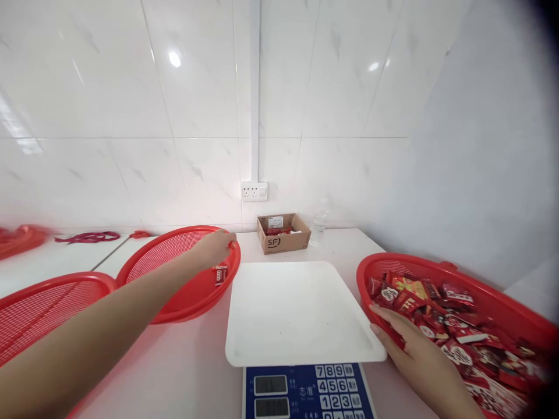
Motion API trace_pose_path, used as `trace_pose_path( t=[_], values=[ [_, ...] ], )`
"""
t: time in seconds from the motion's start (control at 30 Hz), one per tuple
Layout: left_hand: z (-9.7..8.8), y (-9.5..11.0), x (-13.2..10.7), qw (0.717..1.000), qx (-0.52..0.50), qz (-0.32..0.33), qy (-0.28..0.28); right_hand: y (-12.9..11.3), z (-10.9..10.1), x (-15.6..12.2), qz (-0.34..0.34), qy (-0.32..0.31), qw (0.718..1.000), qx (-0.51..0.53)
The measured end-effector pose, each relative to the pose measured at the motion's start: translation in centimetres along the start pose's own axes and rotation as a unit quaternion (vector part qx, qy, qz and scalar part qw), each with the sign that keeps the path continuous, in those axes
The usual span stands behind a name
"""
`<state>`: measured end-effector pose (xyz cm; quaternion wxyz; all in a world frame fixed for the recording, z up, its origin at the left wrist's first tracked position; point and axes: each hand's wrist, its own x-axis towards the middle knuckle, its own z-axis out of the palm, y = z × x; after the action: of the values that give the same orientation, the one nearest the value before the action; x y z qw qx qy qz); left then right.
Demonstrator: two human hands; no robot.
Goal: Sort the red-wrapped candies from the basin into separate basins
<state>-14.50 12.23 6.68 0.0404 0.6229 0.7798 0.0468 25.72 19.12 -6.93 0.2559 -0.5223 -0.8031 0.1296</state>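
Note:
My left hand (215,249) reaches out to a round red plastic basket (174,313) and is closed on its right rim. Inside that basket lies a small red packet (220,275); the rest of its visible floor is bare red plastic. On the right, my right hand (414,349) grips the near left rim of another red basket (404,257), which is filled with many small red wrapped packets (456,326). Between the two baskets stands a digital scale with a bare white weighing pan (301,314) and a blue keypad panel (305,393).
A small cardboard box (286,243) holding red packets stands behind the scale, beside a clear plastic bottle (320,223). Another red mesh basket (56,279) is at the left edge. Purple-red straps (89,237) lie near the tiled wall.

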Motion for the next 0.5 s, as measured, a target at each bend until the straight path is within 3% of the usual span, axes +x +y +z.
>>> trace_pose_path(
  t=[0.13, 0.3, 0.4, 0.5],
  values=[
    [-1.0, -3.8, -3.2, 0.997, -0.022, -0.045, -0.06, 0.6, 0.3, 0.1, 0.009, -0.005, 1.0, -0.002],
    [1.5, -5.8, -7.7, 0.975, -0.069, -0.01, -0.212, 1.8, 1.0, 0.2, -0.002, -0.001, 1.0, -0.005],
    [3.2, -6.9, -8.8, 0.972, -0.068, -0.035, -0.224, 2.4, 1.4, 0.3, -0.024, 0.012, 1.0, -0.014],
    [3.7, -8.2, -8.6, 0.976, -0.042, -0.056, -0.206, 3.0, 1.8, 0.5, -0.037, 0.023, 0.999, -0.012]
  ],
)
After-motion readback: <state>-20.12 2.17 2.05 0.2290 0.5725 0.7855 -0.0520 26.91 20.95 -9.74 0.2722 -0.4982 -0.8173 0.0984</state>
